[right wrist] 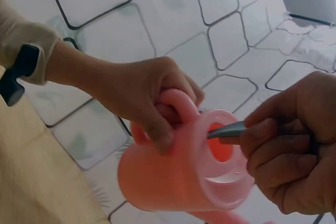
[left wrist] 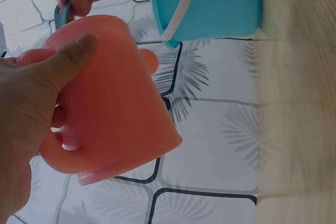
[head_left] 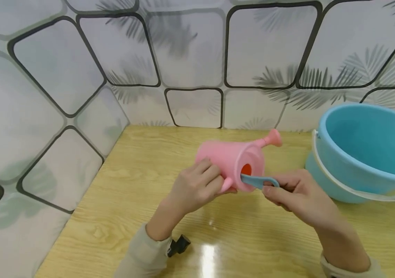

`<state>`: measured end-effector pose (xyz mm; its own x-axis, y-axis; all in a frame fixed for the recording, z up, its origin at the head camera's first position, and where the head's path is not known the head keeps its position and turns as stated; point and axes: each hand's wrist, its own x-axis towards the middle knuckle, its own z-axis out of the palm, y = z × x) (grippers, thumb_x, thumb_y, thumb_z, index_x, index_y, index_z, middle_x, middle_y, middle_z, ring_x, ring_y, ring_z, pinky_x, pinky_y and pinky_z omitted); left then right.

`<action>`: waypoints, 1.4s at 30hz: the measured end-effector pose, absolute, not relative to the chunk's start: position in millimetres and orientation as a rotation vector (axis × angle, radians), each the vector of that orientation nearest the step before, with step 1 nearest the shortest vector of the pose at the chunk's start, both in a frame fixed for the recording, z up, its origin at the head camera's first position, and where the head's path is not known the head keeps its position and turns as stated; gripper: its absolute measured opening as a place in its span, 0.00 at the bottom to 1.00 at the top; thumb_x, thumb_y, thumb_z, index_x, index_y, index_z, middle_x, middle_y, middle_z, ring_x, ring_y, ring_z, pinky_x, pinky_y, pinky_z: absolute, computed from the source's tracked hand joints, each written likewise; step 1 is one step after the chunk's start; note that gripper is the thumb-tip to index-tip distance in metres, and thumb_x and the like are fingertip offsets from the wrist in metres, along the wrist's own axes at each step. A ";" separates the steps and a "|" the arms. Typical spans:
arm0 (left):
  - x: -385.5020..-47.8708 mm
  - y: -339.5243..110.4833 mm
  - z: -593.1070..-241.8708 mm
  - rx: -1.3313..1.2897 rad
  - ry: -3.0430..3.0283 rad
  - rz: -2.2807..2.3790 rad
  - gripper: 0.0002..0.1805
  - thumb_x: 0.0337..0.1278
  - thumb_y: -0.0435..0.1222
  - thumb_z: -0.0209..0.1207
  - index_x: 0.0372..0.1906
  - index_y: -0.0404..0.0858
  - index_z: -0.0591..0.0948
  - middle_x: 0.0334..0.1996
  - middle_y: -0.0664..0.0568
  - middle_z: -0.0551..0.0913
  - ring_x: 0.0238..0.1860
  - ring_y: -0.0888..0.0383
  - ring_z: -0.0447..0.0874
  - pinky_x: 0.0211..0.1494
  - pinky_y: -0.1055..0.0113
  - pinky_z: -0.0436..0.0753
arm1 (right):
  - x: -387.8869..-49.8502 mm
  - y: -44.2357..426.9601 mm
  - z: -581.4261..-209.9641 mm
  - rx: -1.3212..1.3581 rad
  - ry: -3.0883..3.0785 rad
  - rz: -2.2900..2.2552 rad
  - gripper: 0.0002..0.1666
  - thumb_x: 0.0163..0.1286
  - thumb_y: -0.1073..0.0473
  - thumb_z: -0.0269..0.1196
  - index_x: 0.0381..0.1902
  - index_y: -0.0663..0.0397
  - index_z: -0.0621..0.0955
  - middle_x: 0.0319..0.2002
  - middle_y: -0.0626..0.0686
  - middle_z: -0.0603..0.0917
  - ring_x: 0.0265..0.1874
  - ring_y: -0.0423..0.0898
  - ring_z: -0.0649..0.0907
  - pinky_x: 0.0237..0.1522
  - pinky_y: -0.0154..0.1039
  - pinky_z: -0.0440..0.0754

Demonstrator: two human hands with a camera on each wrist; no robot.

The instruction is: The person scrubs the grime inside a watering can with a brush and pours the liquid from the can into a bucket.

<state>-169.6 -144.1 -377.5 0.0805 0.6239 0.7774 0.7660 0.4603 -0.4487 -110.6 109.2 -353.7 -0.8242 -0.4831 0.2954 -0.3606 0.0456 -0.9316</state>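
A pink toy watering can [head_left: 223,152] lies tilted on its side above the table, its top opening turned to the right. My left hand [head_left: 195,187] grips it by the handle [right wrist: 181,100], with the thumb along the can's wall in the left wrist view. My right hand [head_left: 303,197] pinches the looped end of a blue-grey handle [head_left: 258,180]. The other end of this handle goes into the can's opening, where it is hidden. Orange-red [right wrist: 220,145] shows inside the opening; whether it is the can's inside or a separate thing, I cannot tell.
A light blue bucket [head_left: 353,170] with a white carrying handle [head_left: 336,179] stands on the table at the right, close to my right hand. Patterned walls rise behind and to the left of the wooden table [head_left: 114,216].
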 end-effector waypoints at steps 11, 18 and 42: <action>-167.2 -141.5 -377.2 -1.373 -1.663 -0.117 0.18 0.71 0.44 0.56 0.23 0.42 0.74 0.23 0.56 0.72 0.27 0.60 0.68 0.28 0.76 0.69 | -86.9 126.1 -341.4 -1.506 3.054 -0.776 0.19 0.73 0.64 0.55 0.57 0.50 0.84 0.26 0.33 0.64 0.21 0.25 0.57 0.23 0.18 0.59; -167.2 -144.1 -383.3 -1.325 -1.718 -0.101 0.22 0.60 0.50 0.65 0.21 0.41 0.72 0.22 0.56 0.71 0.25 0.60 0.67 0.28 0.75 0.70 | -84.2 101.3 -341.5 -1.285 3.411 -0.467 0.37 0.44 0.79 0.65 0.51 0.42 0.82 0.27 0.43 0.65 0.20 0.37 0.62 0.19 0.29 0.60; -177.4 -140.3 -392.7 -1.333 -1.697 -0.037 0.19 0.74 0.44 0.52 0.24 0.41 0.76 0.25 0.55 0.73 0.28 0.58 0.69 0.33 0.72 0.73 | -89.5 100.7 -348.7 -1.240 3.301 -0.620 0.23 0.53 0.74 0.62 0.43 0.47 0.87 0.22 0.38 0.64 0.18 0.31 0.56 0.18 0.26 0.57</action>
